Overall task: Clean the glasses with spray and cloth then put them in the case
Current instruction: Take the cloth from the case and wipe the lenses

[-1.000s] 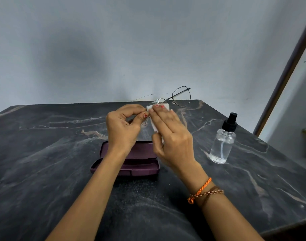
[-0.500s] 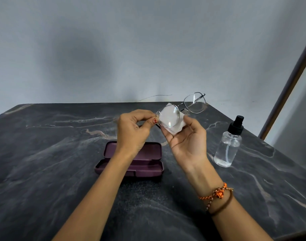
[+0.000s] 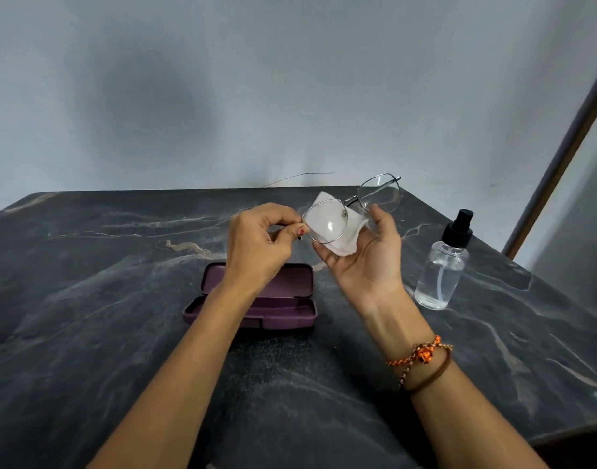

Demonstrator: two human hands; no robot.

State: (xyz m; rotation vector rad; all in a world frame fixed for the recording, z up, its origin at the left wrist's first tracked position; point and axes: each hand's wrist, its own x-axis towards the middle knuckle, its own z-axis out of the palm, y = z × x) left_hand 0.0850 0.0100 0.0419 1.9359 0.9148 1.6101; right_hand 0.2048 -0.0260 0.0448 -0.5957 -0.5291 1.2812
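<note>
My left hand (image 3: 260, 247) pinches the left edge of the thin metal-framed glasses (image 3: 353, 206), holding them in the air above the table. My right hand (image 3: 366, 257) is turned palm up behind the near lens, with a small white cloth (image 3: 344, 240) lying across its fingers. One temple arm of the glasses sticks out to the left against the wall. The purple glasses case (image 3: 283, 299) lies open on the table under my left wrist, which hides part of it. A clear spray bottle (image 3: 441, 265) with a black pump top stands upright to the right.
The dark marble table (image 3: 87, 316) spreads wide to the left and front. Its right edge runs past the bottle. A grey wall rises behind the table, and a dark door frame (image 3: 561, 157) slants up at the far right.
My right hand has turned from palm down on the lens to palm up behind it, baring the lens and cloth. The glasses shifted a little to the right.
</note>
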